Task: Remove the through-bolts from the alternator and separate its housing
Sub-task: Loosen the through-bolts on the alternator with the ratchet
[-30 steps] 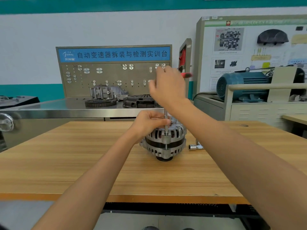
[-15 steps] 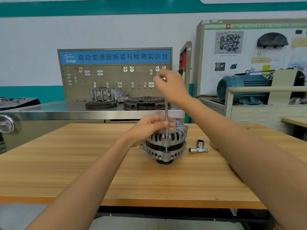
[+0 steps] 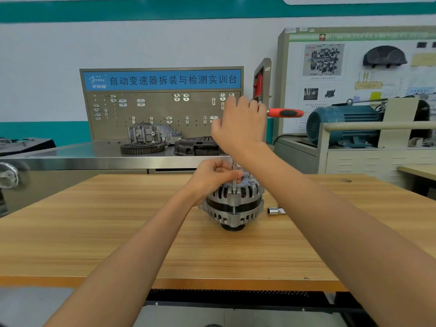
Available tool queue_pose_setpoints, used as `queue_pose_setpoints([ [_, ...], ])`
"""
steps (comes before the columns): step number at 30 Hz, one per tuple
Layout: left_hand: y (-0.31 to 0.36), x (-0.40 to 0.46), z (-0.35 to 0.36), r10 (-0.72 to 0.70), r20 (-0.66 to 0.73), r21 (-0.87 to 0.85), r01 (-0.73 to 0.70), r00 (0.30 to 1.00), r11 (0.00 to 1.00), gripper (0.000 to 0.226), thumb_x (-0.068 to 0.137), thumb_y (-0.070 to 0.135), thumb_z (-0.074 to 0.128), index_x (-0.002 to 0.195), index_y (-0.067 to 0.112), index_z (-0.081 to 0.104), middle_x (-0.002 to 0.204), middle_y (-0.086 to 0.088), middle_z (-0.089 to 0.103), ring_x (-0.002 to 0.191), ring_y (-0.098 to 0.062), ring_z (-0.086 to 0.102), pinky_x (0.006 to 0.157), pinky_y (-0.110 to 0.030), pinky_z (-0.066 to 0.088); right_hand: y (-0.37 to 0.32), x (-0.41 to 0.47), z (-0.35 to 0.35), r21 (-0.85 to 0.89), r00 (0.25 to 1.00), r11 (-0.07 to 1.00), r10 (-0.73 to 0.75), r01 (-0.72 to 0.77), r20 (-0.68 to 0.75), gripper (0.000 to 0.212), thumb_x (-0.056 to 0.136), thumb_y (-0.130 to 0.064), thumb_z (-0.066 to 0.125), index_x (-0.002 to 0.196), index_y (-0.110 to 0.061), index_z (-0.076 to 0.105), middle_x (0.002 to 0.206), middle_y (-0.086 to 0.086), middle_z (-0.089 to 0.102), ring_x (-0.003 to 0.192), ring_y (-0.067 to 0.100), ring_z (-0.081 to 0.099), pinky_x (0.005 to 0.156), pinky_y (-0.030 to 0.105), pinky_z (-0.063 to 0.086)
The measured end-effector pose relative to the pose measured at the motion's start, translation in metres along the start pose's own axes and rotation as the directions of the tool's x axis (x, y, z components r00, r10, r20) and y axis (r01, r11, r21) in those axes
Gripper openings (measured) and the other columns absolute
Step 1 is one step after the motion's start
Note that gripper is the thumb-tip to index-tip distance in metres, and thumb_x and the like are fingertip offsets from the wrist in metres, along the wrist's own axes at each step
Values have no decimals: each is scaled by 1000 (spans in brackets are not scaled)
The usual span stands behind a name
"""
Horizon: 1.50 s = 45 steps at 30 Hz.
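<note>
- Head cam: alternator [image 3: 233, 204] sits upright mid wooden bench [image 3: 94, 232], pulley down.
- Tip: keep extension bar [image 3: 234, 178] dead vertical on the bolt, w/ steady downward pressure so the socket doesn't slip.
- Right hand [image 3: 240, 128] curled tight round ratchet [image 3: 285, 113] head, red handle sticking out right.
- Left hand [image 3: 213, 175] fingers pinch the bar, resting atop alternator.
- Spare socket [image 3: 274, 211] just beside it.

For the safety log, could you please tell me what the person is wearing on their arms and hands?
Nothing shows on either: the left hand and right hand are bare, without gloves, rings or a watch, and both forearms are uncovered down to the frame's edge, with no sleeves in view.
</note>
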<state>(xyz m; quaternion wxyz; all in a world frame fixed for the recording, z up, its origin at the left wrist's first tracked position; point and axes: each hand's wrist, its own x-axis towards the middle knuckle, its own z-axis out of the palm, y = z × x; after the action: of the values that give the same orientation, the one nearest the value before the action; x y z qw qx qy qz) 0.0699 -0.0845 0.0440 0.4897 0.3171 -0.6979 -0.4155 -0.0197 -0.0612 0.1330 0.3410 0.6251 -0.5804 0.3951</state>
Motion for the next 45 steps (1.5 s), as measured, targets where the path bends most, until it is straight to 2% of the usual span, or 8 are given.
queue_pose_setpoints([
  [6,-2,-7,-3,-55,126,-184,78,990,980,15,94,8,57,105,11,65,97,-3,75,99,-14,69,85,-20,53,10,8,-4,810,969,535,89,-242,231,29,92,-13,43,63,-12,36,66,5,38,66,15,36,68,31,31],
  [12,-3,-8,-4,-54,134,-225,83,990,971,19,93,2,55,108,9,65,104,-7,73,103,-18,68,83,-22,55,13,15,-6,892,886,-66,99,-448,453,41,94,-14,36,53,-12,42,55,-1,53,83,20,52,93,33,35],
  [16,-4,-7,-5,-60,100,-223,81,993,971,19,88,1,61,106,3,66,98,-8,75,95,-17,71,78,-21,55,6,6,-1,807,981,561,58,-185,185,27,92,-14,42,65,-14,44,68,-2,44,65,10,41,62,24,33],
  [19,-2,-4,-5,-47,26,-118,50,999,992,17,83,1,68,99,4,69,89,-7,75,85,-14,72,77,-21,54,1,-1,9,129,999,990,-52,51,3,24,89,-29,46,102,-10,54,95,6,54,90,22,50,85,37,35],
  [28,-4,-4,0,6,-31,-8,-7,999,1000,10,85,11,70,93,7,65,78,-1,74,80,-10,70,83,-23,51,0,6,-1,297,998,954,-56,47,20,18,88,-27,45,79,-13,54,81,1,56,81,20,51,86,37,36],
  [36,-9,-6,-2,-10,18,-155,13,1000,988,13,91,11,61,102,11,70,99,-6,74,100,-18,69,91,-27,52,-1,12,-10,896,896,-66,35,-440,442,44,93,-11,38,49,-14,39,65,3,64,86,5,64,104,34,28],
  [40,-9,-6,-2,2,-29,-141,-6,1000,990,11,87,10,65,97,8,72,93,-8,75,93,-16,70,86,-23,53,-7,5,-3,895,972,379,110,-236,209,35,94,-13,42,60,-10,45,71,13,58,66,10,48,65,27,37],
  [45,-7,-2,3,4,-139,-74,-15,990,997,6,83,4,70,82,7,65,69,1,68,70,-11,63,76,-25,53,-3,-2,10,2,998,998,-68,68,-17,25,88,-28,48,105,-9,49,100,9,52,94,25,48,85,35,36],
])
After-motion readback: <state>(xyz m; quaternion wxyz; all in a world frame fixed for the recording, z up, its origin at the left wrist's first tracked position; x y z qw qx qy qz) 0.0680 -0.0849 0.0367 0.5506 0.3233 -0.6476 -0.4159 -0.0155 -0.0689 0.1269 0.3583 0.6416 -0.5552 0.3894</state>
